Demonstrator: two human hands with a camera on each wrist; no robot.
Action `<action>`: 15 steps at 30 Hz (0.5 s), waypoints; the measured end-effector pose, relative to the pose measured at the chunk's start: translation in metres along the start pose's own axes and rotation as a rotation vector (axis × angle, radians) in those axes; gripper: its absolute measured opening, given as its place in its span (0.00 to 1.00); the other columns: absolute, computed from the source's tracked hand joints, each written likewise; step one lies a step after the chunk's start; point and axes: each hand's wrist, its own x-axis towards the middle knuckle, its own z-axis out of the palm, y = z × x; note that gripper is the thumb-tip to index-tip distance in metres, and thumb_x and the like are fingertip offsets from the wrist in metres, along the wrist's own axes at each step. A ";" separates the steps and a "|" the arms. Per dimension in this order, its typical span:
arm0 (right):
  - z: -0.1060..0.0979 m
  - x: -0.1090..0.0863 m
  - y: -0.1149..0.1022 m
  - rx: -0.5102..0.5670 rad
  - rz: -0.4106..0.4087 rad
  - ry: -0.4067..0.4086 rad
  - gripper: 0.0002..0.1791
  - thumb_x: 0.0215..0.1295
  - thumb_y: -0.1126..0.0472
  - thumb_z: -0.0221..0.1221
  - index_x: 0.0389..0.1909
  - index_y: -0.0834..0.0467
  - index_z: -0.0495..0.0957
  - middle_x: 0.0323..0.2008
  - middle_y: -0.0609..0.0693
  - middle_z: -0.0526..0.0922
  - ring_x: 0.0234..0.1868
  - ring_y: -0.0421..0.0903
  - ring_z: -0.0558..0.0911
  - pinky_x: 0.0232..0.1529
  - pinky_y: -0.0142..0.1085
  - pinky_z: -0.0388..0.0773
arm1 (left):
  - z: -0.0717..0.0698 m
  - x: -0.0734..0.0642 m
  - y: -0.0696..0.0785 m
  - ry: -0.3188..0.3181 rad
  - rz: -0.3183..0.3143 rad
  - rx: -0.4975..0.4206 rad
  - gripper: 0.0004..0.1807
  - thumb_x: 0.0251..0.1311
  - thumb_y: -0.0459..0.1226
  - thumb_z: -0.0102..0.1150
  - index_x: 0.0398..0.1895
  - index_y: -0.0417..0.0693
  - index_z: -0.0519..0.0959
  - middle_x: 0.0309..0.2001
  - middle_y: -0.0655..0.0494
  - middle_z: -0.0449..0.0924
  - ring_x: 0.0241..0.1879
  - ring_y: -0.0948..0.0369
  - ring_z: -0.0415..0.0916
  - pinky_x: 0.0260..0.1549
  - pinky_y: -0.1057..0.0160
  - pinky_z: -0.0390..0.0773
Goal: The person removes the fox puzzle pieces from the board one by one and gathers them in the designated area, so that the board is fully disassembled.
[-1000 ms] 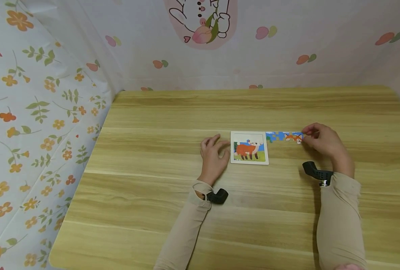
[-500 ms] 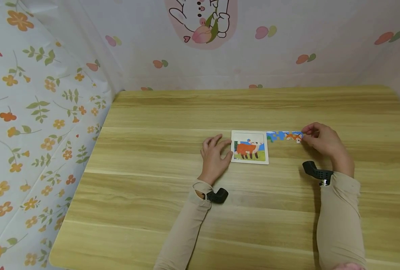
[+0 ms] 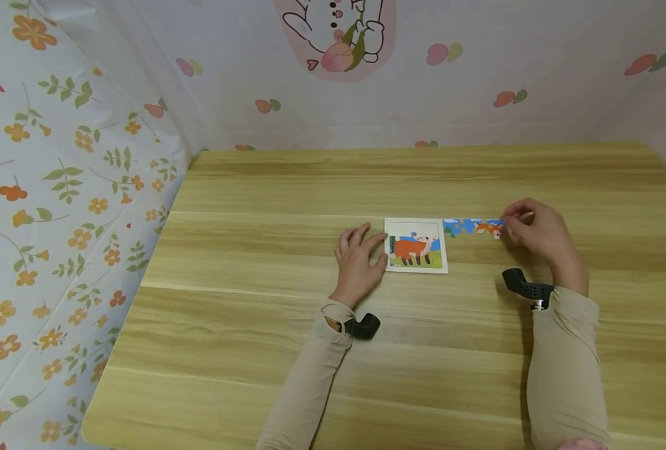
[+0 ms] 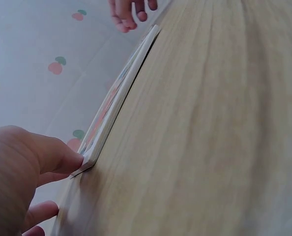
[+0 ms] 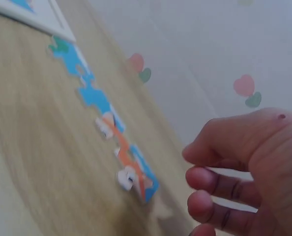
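Observation:
A square white puzzle tray (image 3: 417,270) lies flat on the table, with a fox's orange body and legs in its picture and a bare strip along the top. My left hand (image 3: 357,265) touches its left edge with thumb and index finger, the other fingers relaxed; the left wrist view shows the thumb tip (image 4: 74,161) right at the tray's corner. From the tray's right side runs a row of blue jigsaw pieces (image 5: 93,94), ending in orange fox-face pieces (image 5: 136,169). My right hand (image 5: 234,172) hovers beside that end, apart from the pieces, fingers loosely bent and holding nothing.
The wood-grain table (image 3: 243,350) extends around the puzzle. A printed white curtain (image 3: 215,75) hangs behind its far edge, and a flowered cloth (image 3: 57,219) covers the left side. Black wrist cameras (image 3: 363,326) jut from both sleeves.
My left fingers and thumb have come onto the tray's left edge, and the tray has shifted very slightly right. My right hand has drawn a little off the end of the row.

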 end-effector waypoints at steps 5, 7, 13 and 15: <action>0.003 0.002 -0.013 0.008 -0.057 0.047 0.13 0.66 0.60 0.50 0.44 0.65 0.74 0.38 0.59 0.75 0.30 0.32 0.69 0.25 0.28 0.66 | 0.000 0.000 0.000 0.007 -0.004 -0.003 0.20 0.54 0.37 0.58 0.53 0.51 0.79 0.64 0.50 0.63 0.63 0.51 0.50 0.57 0.48 0.49; 0.005 0.003 -0.021 0.011 -0.089 0.045 0.13 0.66 0.61 0.49 0.44 0.65 0.74 0.38 0.60 0.75 0.30 0.35 0.70 0.25 0.29 0.66 | 0.001 0.000 -0.001 0.013 -0.005 -0.007 0.20 0.54 0.38 0.58 0.52 0.51 0.79 0.64 0.50 0.64 0.63 0.51 0.50 0.57 0.48 0.49; 0.021 0.005 -0.052 0.001 -0.187 -0.042 0.11 0.66 0.64 0.50 0.44 0.65 0.74 0.37 0.58 0.77 0.33 0.50 0.74 0.25 0.33 0.68 | 0.001 0.001 -0.001 0.023 0.006 -0.028 0.19 0.54 0.40 0.62 0.51 0.50 0.80 0.63 0.49 0.65 0.62 0.51 0.51 0.57 0.48 0.49; 0.029 0.007 -0.063 -0.012 -0.224 -0.101 0.10 0.65 0.65 0.51 0.43 0.65 0.75 0.36 0.57 0.77 0.33 0.52 0.74 0.28 0.35 0.69 | 0.001 0.001 -0.001 0.026 0.008 -0.025 0.20 0.53 0.41 0.63 0.51 0.50 0.81 0.63 0.49 0.65 0.62 0.51 0.51 0.57 0.48 0.49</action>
